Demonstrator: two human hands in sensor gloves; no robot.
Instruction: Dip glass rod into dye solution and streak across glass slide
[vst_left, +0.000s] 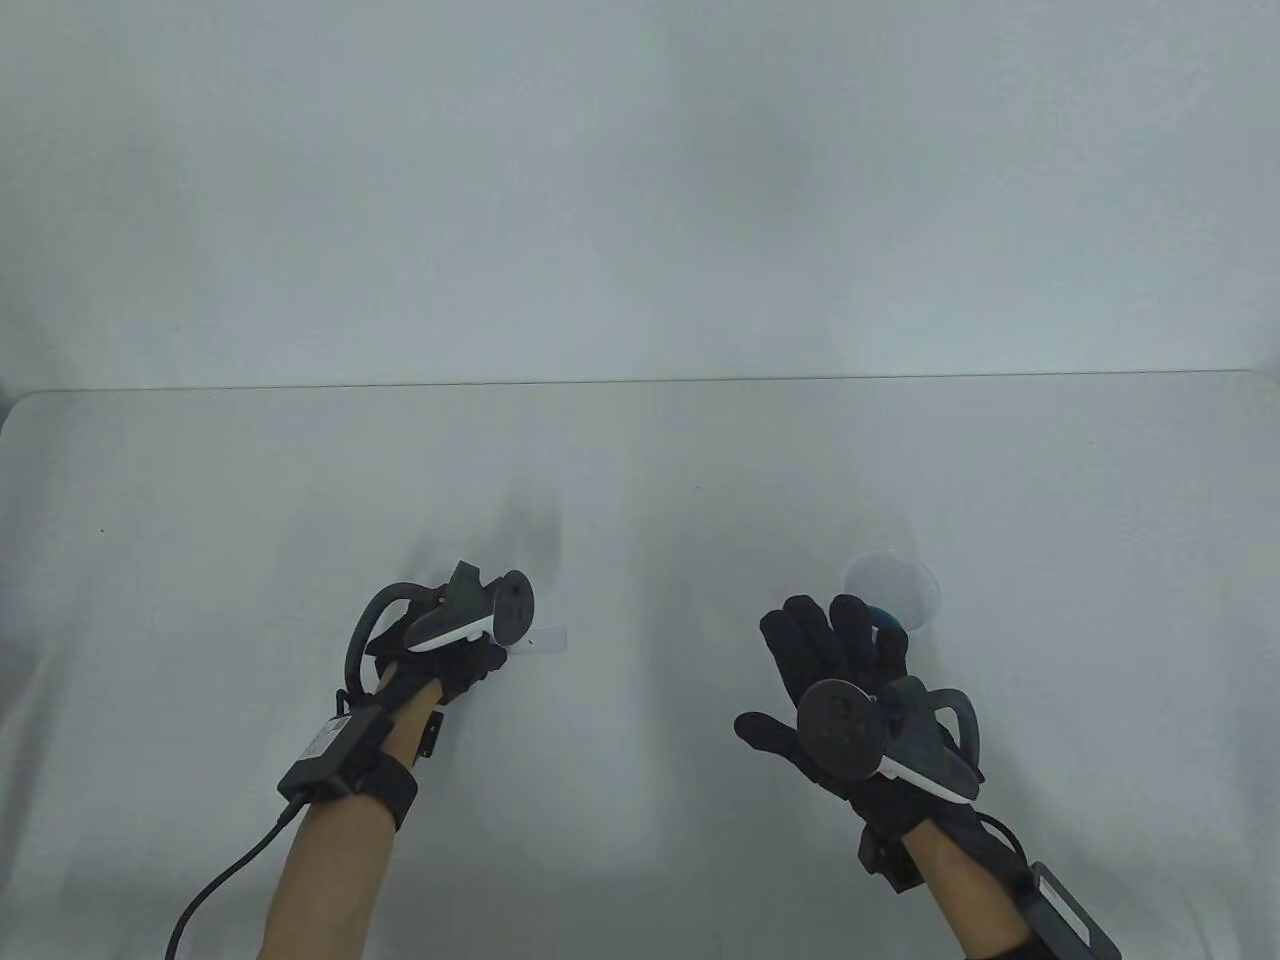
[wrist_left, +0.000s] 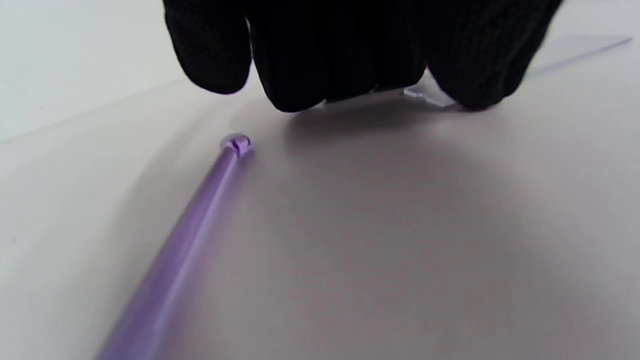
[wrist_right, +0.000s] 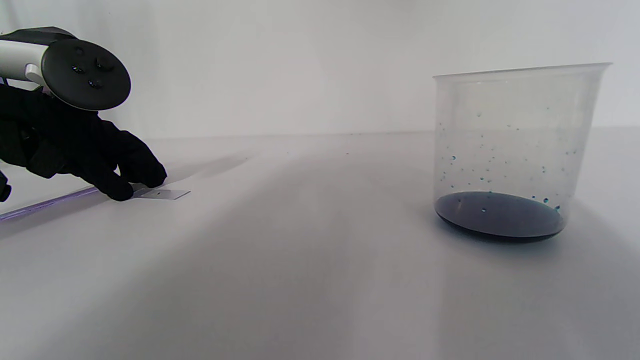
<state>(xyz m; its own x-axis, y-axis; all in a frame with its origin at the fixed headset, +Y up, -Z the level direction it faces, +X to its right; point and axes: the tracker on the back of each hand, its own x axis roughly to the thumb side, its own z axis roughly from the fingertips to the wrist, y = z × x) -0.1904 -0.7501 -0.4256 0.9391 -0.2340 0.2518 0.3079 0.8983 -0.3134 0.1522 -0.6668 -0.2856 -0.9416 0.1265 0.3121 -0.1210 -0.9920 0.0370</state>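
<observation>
- Table view is showing the white table (vst_left: 640, 480) filling most of the frame, its near edge cut off at the bottom along with both forearms.
- The clear plastic cup (wrist_right: 515, 150) is standing upright on the table's right side; in the table view it is reading as a pale disc (vst_left: 893, 590), partly hidden behind the right hand's fingers. A shallow pool of dark dye solution (wrist_right: 500, 215) is lying in its bottom, with droplets speckling the inner wall.
- The right hand (vst_left: 840, 690) is hovering just short of the cup, fingers spread and holding nothing (its own wrist camera is not catching any of its fingers).
- The left hand (vst_left: 450, 640) is pressing its fingertips (wrist_left: 300, 75) down on the near end of the glass slide (wrist_right: 162, 193); the tracker is covering most of the hand from above, so whether the thumb is pinching the slide I cannot tell.
- The glass rod (wrist_left: 190, 230), tinted purple, is lying flat on the table just beside the slide, its rounded tip near the left fingertips but apart from them; its other end is running out of frame.
- The slide is nearly invisible against the table, one small dark speck sitting on it.
- A label on the left wrist box (vst_left: 335, 745) is too small to read.
</observation>
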